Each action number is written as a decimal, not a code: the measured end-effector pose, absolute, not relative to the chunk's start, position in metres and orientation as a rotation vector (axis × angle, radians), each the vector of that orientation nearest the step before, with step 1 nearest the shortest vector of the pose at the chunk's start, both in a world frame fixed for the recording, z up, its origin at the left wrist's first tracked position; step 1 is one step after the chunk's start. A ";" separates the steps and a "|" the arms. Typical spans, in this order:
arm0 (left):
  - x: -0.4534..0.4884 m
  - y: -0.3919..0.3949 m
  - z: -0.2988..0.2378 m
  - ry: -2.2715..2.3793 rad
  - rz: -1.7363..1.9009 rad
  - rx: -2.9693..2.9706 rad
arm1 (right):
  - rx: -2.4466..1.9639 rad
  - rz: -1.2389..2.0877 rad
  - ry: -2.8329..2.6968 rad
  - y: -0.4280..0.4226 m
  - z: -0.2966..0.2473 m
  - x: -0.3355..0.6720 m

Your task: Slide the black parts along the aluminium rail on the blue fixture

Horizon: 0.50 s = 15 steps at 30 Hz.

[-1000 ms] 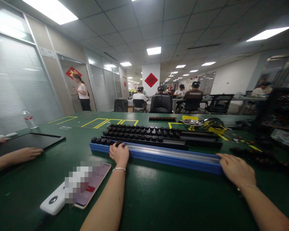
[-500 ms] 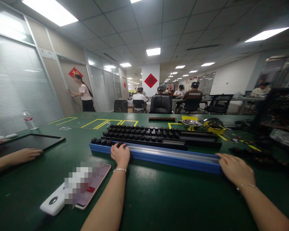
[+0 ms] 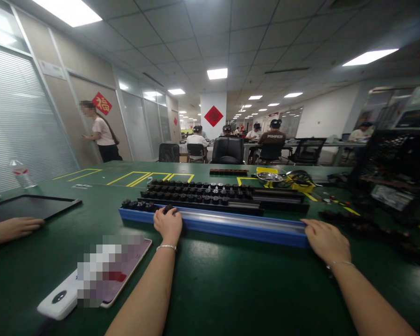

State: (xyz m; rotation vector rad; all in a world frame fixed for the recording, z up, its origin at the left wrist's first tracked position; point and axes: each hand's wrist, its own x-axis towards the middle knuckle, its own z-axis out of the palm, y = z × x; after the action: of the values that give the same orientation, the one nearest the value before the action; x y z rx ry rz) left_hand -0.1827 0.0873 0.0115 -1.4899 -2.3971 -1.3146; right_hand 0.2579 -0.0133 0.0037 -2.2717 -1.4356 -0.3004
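Note:
A long blue rail (image 3: 231, 226) with a silver channel lies across the green table in front of me. A few small black parts (image 3: 136, 204) sit in its left end. My left hand (image 3: 168, 225) rests on the rail just right of them, fingers curled onto one small black part. My right hand (image 3: 326, 240) grips the rail's right end, fingers together over its edge. Behind the rail lie rows of black trays (image 3: 203, 193) filled with several similar black parts.
A phone (image 3: 119, 268) and a white power bank (image 3: 56, 298) lie at front left. A co-worker's hand (image 3: 10, 228) rests beside a flat black tray (image 3: 24, 206). A water bottle (image 3: 21, 173), metal dish (image 3: 269, 177) and black crate (image 3: 395, 158) stand further off.
Both hands stay on the rail, almost unmoved. My head has turned slightly, sliding the scene left and up. The standing person by the wall has stepped left.

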 end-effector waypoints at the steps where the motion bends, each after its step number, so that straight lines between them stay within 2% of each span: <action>1: -0.183 0.087 0.011 -2.396 -1.314 -1.493 | -2.270 -0.300 -1.434 -0.013 0.004 0.258; 15: -0.182 0.086 0.012 -2.392 -1.328 -1.514 | -2.385 -0.296 -1.182 -0.019 0.003 0.245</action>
State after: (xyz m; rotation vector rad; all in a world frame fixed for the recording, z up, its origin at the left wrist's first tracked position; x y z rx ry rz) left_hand -0.1816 0.0862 0.0116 -1.5139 -2.3922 -1.3283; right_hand 0.2447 -0.0194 0.0025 -2.3851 -1.1821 -0.2956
